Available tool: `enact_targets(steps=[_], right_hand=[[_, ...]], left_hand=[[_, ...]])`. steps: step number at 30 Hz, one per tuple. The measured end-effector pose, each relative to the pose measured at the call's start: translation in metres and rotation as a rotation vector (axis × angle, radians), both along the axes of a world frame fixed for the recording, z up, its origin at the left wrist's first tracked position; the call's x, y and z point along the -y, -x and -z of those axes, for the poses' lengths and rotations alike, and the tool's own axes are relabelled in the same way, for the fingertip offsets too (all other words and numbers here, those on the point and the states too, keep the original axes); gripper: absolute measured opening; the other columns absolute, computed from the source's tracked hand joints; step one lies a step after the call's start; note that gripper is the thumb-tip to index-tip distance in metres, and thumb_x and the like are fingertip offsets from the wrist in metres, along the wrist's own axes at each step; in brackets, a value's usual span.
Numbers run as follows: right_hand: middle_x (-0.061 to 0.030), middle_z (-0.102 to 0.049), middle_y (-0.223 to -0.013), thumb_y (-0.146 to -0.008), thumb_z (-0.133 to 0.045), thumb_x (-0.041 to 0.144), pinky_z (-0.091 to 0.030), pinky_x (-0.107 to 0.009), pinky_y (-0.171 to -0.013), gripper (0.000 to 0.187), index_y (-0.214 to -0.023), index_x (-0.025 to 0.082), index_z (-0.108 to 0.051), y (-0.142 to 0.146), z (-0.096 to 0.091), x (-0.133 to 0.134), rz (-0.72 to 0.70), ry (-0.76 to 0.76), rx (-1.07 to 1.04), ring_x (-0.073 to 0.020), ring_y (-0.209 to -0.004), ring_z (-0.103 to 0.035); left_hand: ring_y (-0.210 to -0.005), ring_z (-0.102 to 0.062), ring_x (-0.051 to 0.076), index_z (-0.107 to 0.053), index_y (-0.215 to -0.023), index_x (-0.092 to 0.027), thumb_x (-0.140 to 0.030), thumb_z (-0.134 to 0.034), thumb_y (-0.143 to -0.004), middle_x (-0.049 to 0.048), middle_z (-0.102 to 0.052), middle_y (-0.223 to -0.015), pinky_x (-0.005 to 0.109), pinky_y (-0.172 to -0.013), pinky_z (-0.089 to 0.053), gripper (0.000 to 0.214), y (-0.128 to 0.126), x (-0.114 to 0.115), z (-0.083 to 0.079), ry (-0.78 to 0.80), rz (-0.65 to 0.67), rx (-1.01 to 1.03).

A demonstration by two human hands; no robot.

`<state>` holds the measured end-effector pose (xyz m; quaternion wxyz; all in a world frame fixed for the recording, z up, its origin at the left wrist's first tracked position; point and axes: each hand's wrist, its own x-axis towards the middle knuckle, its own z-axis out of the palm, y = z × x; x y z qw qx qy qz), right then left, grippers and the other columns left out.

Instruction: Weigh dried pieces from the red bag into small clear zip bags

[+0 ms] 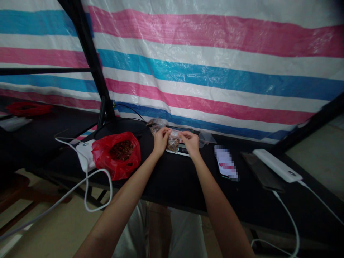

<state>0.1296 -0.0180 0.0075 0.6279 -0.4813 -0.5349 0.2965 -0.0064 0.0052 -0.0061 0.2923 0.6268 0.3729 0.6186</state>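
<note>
Between my hands is a small clear plastic bag [173, 144] with brown bits in its lower part. My left hand [161, 140] pinches its top edge on one side, and my right hand [190, 141] pinches the other side. Beneath the bag lies a white digital scale [181, 153], partly covered by it and my hands. Behind my left hand are filled clear bags [156, 125]. Flat clear plastic bags [206, 138] lie right of my right hand. A red plastic bag [131, 143], open at the top, holds dark reddish-brown pieces [122, 149] to my left.
A white power strip [85, 156] with a looping cable [110, 179] sits at the left. On the right lie a lit phone [226, 163], a dark phone [262, 172] and a white power bank [278, 165]. Striped sheeting [201, 71] hangs behind the black table [172, 182].
</note>
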Motion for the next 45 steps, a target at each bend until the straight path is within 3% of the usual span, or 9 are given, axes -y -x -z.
enact_targets(steps=[5, 17, 27, 38, 45], right_hand=[[-0.0021, -0.066, -0.068, -0.064, -0.063, 0.042, -0.05, -0.026, -0.048, 0.028, -0.076, 0.017, -0.067, -0.006, 0.003, -0.002, 0.011, -0.015, 0.088, -0.0148, -0.052, -0.057], [-0.0021, -0.067, -0.07, -0.067, -0.06, 0.046, -0.047, -0.026, -0.054, 0.032, -0.079, 0.018, -0.069, -0.011, 0.007, -0.005, 0.03, 0.002, 0.265, -0.0153, -0.056, -0.057], [-0.0024, -0.068, -0.069, -0.066, -0.062, 0.042, -0.047, -0.026, -0.053, 0.027, -0.074, 0.018, -0.069, -0.008, 0.005, -0.004, 0.047, -0.04, 0.231, -0.015, -0.055, -0.056], [-0.0001, -0.067, -0.069, -0.069, -0.059, 0.046, -0.043, -0.025, -0.056, 0.029, -0.079, 0.02, -0.069, -0.007, 0.002, 0.002, 0.092, -0.018, 0.394, -0.0142, -0.057, -0.056], [-0.0011, -0.068, -0.067, -0.066, -0.061, 0.043, -0.043, -0.025, -0.055, 0.027, -0.075, 0.019, -0.069, -0.007, 0.006, 0.0, 0.082, -0.014, 0.365, -0.015, -0.056, -0.058]], left_hand=[[-0.06, -0.057, 0.012, -0.061, -0.079, -0.014, -0.035, -0.06, -0.073, 0.0017, -0.062, -0.068, 0.021, -0.058, -0.042, 0.022, -0.002, -0.002, -0.001, 0.054, 0.135, 0.114], [-0.063, -0.061, 0.015, -0.065, -0.078, -0.012, -0.035, -0.066, -0.066, 0.005, -0.067, -0.071, 0.025, -0.06, -0.047, 0.026, -0.002, -0.005, 0.002, 0.124, 0.256, 0.183], [-0.058, -0.06, 0.015, -0.065, -0.082, -0.012, -0.037, -0.06, -0.072, 0.0044, -0.066, -0.065, 0.023, -0.054, -0.045, 0.027, -0.002, -0.004, 0.003, 0.081, 0.17, 0.048], [-0.058, -0.056, 0.012, -0.067, -0.079, -0.013, -0.036, -0.058, -0.075, 0.0032, -0.066, -0.07, 0.02, -0.052, -0.04, 0.025, -0.001, 0.001, -0.003, 0.001, 0.101, -0.137], [-0.053, -0.053, 0.011, -0.067, -0.077, -0.013, -0.036, -0.058, -0.074, 0.0028, -0.065, -0.066, 0.019, -0.049, -0.037, 0.025, 0.001, 0.001, -0.002, -0.021, 0.067, -0.202]])
